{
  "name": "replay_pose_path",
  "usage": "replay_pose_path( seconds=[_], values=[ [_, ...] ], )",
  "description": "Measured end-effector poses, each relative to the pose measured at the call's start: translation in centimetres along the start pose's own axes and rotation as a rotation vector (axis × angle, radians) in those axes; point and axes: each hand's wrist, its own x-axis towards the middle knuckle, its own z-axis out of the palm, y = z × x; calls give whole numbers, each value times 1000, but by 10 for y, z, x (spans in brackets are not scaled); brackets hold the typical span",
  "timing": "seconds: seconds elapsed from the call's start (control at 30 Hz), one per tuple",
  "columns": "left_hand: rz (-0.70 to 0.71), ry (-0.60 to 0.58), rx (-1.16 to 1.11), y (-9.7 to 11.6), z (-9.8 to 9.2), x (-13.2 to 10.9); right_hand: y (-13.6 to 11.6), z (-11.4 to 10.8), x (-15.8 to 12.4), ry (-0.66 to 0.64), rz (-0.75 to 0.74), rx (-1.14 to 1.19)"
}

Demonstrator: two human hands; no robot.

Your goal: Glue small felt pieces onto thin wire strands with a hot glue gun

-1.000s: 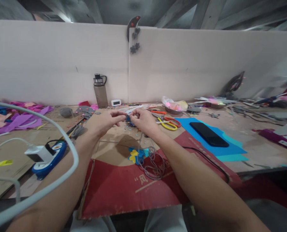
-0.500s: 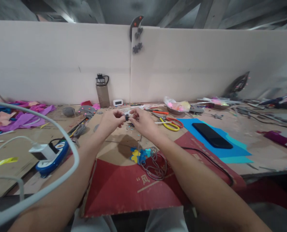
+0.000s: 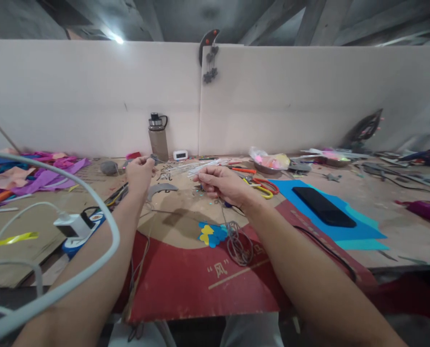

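My left hand [image 3: 140, 173] is raised at the back left, fingers closed, with a small grey piece [image 3: 154, 158] at its fingertips; its exact kind is unclear. My right hand [image 3: 220, 182] is pinched closed near the middle, and what it holds is too small to make out. Below that hand a thin grey cord [image 3: 239, 243] runs down into a loose tangle on the red and brown cardboard [image 3: 244, 294]. Beside the cord lie blue and yellow flower-shaped cutouts [image 3: 211, 234]. Between my hands rests a grey crescent piece [image 3: 163, 188].
Scissors [image 3: 265, 187] lie right of my right hand. A black phone [image 3: 323, 206] sits on blue sheets [image 3: 359, 230]. At the back stand a bottle [image 3: 158, 140] and a small white clock [image 3: 180, 155]. A white cable [image 3: 115, 231] loops across the left foreground, near a power strip [image 3: 77, 246].
My hands, together over a small dark piece before, are now apart. My left hand has moved left and back, my right hand slightly right. The grey crescent between them is uncovered.
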Motion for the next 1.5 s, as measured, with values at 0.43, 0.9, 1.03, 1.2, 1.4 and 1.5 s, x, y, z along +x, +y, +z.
replay_pose_path(
  seconds=[0.43,0.9,1.03,1.2,1.4,1.5],
  values=[
    [295,-348,139,32,22,-51,21,20,13,315,-153,-171],
    [116,-643,12,47,31,-73,28,13,18,406,-121,-57],
    [111,-662,43,52,31,-75,30,10,20,434,-160,-158],
    [103,-610,11,45,29,-72,31,8,20,426,-177,-206],
    [132,-469,79,34,26,-62,26,11,17,427,-130,-227],
    [126,-449,83,30,25,-58,27,13,16,380,-78,-230]
  ],
)
